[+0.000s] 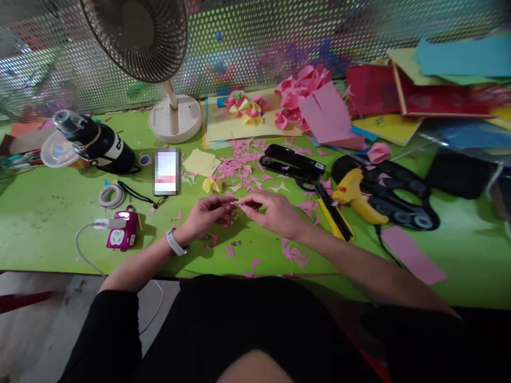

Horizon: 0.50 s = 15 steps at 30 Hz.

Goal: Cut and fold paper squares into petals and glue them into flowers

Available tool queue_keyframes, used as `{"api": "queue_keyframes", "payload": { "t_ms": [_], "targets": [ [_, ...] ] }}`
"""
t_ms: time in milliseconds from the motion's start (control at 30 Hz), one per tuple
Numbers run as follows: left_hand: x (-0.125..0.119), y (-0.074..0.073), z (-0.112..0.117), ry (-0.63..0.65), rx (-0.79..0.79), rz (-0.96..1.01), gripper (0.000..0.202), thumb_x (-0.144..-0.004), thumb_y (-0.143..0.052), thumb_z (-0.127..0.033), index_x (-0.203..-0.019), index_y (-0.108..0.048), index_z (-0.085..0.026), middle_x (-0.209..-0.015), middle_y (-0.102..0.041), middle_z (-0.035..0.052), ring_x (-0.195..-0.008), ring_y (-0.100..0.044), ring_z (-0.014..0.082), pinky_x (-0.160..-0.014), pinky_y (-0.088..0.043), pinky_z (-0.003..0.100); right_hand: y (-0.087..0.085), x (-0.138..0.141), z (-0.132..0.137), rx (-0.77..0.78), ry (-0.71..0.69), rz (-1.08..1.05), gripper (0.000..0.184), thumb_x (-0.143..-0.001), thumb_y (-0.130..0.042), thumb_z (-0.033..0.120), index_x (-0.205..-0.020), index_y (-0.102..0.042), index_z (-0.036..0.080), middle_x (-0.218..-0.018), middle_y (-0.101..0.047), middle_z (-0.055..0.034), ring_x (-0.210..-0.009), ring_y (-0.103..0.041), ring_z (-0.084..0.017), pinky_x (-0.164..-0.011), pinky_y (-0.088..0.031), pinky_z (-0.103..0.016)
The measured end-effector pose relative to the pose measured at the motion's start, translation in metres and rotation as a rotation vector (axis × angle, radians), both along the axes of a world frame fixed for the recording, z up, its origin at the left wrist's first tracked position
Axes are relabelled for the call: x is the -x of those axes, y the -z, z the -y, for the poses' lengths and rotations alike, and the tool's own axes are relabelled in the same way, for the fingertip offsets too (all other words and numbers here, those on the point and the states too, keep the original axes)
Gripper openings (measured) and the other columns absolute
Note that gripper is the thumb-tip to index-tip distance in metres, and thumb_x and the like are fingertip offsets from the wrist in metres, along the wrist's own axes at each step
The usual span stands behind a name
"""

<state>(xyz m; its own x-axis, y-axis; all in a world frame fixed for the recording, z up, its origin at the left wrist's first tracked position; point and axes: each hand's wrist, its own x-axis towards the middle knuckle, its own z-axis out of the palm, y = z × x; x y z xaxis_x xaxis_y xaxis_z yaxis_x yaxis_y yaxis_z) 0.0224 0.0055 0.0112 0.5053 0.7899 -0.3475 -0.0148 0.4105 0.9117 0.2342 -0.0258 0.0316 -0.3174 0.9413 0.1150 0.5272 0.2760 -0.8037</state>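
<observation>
Over the front middle of the green table, my left hand (211, 214) and my right hand (271, 211) meet at the fingertips. Both are closed in a pinch. A tiny pale bit shows between them, too small to name. Pink paper scraps (238, 167) lie around and beneath the hands. Just beyond my left fingers is a yellow folded paper petal (212, 184), with a stack of yellow paper squares (200, 161) behind it. To the right of my right hand rests a long black stapler (294, 162), apart from it.
A yellow glue gun (359, 197) lies on a black holder (415, 205) at right. Pink paper flowers (305, 88) and coloured sheets (383, 127) fill the back right. A fan (175, 119), black bottle (99, 143), phone (166, 171), tape roll (110, 196) and purple power adapter (123, 230) stand left.
</observation>
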Motion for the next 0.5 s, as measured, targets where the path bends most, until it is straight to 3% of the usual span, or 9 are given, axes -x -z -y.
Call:
{"api": "queue_keyframes", "payload": {
  "t_ms": [167,300,433,500],
  "targets": [
    [-0.001,0.0,0.001,0.04,-0.068,-0.004,0.045,-0.078,-0.078,-0.035,-0.116,-0.064,-0.015,-0.096,-0.075,0.0072,-0.076,-0.072,0.0121,-0.068,-0.062,0.024,-0.009,-0.026,-0.014,-0.065,0.096,0.062,0.014,-0.089,-0.06,0.027,-0.092,-0.074,0.023,-0.091,-0.075,-0.0057,-0.077,-0.067,-0.021,-0.071,-0.056,-0.039],
    [-0.001,0.004,0.002,0.055,-0.077,0.004,0.042,-0.078,-0.079,-0.034,-0.11,-0.062,-0.014,-0.095,-0.075,0.0081,-0.079,-0.073,0.0136,-0.067,-0.061,0.023,-0.036,-0.061,-0.022,-0.194,0.323,0.11,0.014,-0.088,-0.063,0.026,-0.094,-0.075,0.022,-0.09,-0.075,-0.0075,-0.076,-0.067,-0.021,-0.073,-0.054,-0.038],
    [-0.002,0.009,0.004,0.112,-0.121,-0.017,0.036,-0.08,-0.077,-0.035,-0.104,-0.063,-0.013,-0.1,-0.074,0.0107,-0.08,-0.074,0.0138,-0.064,-0.059,0.02,-0.059,-0.097,-0.022,-0.148,0.533,0.216,0.017,-0.087,-0.067,0.028,-0.096,-0.075,0.017,-0.086,-0.076,-0.0103,-0.071,-0.066,-0.017,-0.069,-0.051,-0.033],
    [-0.003,0.01,0.005,0.146,-0.151,-0.034,0.034,-0.082,-0.075,-0.036,-0.103,-0.063,-0.013,-0.099,-0.073,0.0108,-0.081,-0.073,0.014,-0.064,-0.059,0.02,-0.061,-0.115,-0.021,-0.098,0.538,0.3,0.02,-0.086,-0.068,0.031,-0.099,-0.074,0.017,-0.088,-0.076,-0.0097,-0.073,-0.068,-0.017,-0.069,-0.05,-0.031]
  ]
}}
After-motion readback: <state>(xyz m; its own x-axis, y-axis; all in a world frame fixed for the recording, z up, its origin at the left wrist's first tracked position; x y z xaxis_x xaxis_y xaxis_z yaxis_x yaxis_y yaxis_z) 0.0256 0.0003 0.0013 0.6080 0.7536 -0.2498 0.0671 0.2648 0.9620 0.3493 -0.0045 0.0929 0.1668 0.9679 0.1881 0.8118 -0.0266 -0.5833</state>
